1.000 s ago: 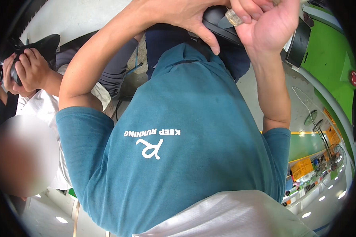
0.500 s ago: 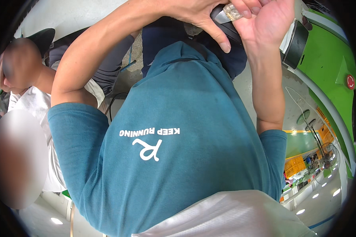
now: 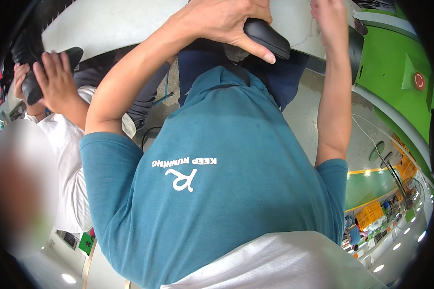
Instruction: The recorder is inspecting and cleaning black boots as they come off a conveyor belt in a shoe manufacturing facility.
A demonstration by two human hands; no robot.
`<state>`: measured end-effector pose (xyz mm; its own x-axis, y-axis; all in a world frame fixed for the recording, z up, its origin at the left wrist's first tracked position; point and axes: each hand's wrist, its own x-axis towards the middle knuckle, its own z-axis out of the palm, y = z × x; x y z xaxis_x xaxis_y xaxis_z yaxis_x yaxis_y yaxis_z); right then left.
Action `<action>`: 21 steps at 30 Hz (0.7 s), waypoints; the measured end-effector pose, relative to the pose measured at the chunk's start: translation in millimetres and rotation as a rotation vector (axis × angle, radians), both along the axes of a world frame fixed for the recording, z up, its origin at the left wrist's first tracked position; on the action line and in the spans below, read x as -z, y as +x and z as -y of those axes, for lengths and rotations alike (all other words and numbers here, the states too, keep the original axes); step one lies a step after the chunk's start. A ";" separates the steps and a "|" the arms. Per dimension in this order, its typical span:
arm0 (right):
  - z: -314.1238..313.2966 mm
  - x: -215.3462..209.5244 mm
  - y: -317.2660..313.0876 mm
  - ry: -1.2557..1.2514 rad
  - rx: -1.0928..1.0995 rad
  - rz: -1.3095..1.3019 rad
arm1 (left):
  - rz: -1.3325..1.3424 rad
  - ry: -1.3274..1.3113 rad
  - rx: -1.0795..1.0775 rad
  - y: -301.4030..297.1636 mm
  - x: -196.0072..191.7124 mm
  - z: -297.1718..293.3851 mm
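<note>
My left hand (image 3: 224,21) is wrapped around a black shoe (image 3: 269,37), its thumb stretched along the near side. The shoe's rounded end and the edge of its sole point toward my body; the rest goes behind my fingers and past the top edge. To the right of the shoe and apart from it, my right hand (image 3: 330,21) is raised with curled fingers, smeared by motion. Whatever it holds is hidden. A thin pale strand (image 3: 304,41) shows faintly between this hand and the shoe.
A white tabletop (image 3: 115,31) runs along the top. At my left, a co-worker's hands (image 3: 58,79) hold another black shoe (image 3: 32,86). On the right stands a green machine (image 3: 390,58) with a red button (image 3: 419,81). Further off are a fan (image 3: 412,192) and yellow crates (image 3: 370,214).
My right hand has moved away from the shoe, up and slightly right; the pale translucent lump in it no longer shows. More of the shoe is visible. The co-worker's hands came into view.
</note>
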<state>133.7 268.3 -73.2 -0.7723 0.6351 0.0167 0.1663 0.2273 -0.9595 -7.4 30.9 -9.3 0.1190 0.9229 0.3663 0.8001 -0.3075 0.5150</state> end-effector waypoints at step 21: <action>156.1 -21.8 57.3 0.477 -0.055 -0.177 | 0.339 0.049 -0.844 -41.2 90.8 76.1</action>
